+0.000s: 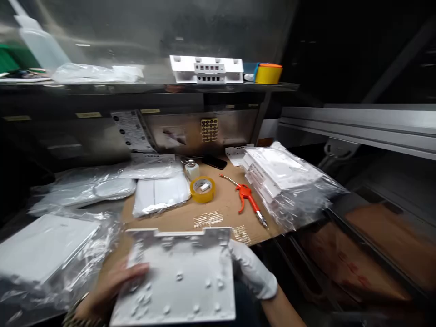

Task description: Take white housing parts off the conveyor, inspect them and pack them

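Head view: white panel (pixel 184 288) is held up at the near edge of the desk (pixel 170 219), with some open room between the tape roll (pixel 204 198) and red air gun (pixel 245 192). Bare left hand (pixel 117 280) pinches one side, thumb on top; gloved right hand (pixel 252 269) has the other. Yellow labels (pixel 88 115) under the shelf (pixel 153 88): too blurry to read tbh.

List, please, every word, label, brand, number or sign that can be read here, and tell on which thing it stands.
No text can be read.
Yellow label strips below the shelf: too blurred.
Printed sheet: too small and blurred.
Yellow sheet of round dark stickers: too small.
Red marks, lower right: too blurred.
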`<state>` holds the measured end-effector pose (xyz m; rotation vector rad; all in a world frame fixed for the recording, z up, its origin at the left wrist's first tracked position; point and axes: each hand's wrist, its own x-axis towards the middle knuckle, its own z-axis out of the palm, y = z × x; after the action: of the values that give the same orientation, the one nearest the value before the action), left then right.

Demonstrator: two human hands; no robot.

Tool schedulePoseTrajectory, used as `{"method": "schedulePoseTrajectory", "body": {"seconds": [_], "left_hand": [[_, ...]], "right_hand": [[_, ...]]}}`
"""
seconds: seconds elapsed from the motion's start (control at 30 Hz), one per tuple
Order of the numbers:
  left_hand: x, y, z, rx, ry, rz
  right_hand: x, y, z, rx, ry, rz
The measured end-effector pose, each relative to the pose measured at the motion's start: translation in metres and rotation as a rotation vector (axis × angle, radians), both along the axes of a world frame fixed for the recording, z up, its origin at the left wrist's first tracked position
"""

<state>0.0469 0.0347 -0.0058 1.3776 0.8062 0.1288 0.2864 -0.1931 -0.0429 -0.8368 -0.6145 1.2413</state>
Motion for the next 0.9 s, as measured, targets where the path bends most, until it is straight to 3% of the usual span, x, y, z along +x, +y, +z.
{"method": "schedulePoseTrajectory", "body": {"seconds": [0.07, 0.13, 0.27, 0.4, 0.5, 0.63, 0.77, 0.9], "left_hand": [[0.024, 0.018, -0.004, 0.144, -0.031, -0.14], [0.054, 0.042, -0.005, 0.619, -0.074, -0.238], [0.096, 0.089, -0.014, 1.007, 0.013, -0.089], [0.102, 0.112, -0.032, 1.191, 0.098, -0.032], [0.097, 0.119, -0.034, 1.213, 0.145, -0.005], [0.096, 0.133, -0.02, 1.141, 0.152, 0.043], [0.102, 0.155, -0.009, 0.916, 0.11, 0.091], [0.105, 0.175, -0.001, 0.663, 0.033, 0.046]], "right_hand": [[0.001, -0.007, -0.014, -0.028, 0.146, -0.219], [0.011, -0.013, -0.027, -0.097, 0.245, -0.383], [0.039, -0.023, -0.04, -0.243, 0.327, -0.642], [0.054, -0.031, -0.037, -0.217, 0.206, -0.821], [0.058, -0.032, -0.029, -0.192, 0.091, -0.892], [0.057, -0.03, -0.016, -0.191, 0.067, -0.923], [0.056, -0.031, -0.014, -0.201, 0.072, -0.947], [0.058, -0.031, -0.025, -0.154, 0.161, -0.866]]}}
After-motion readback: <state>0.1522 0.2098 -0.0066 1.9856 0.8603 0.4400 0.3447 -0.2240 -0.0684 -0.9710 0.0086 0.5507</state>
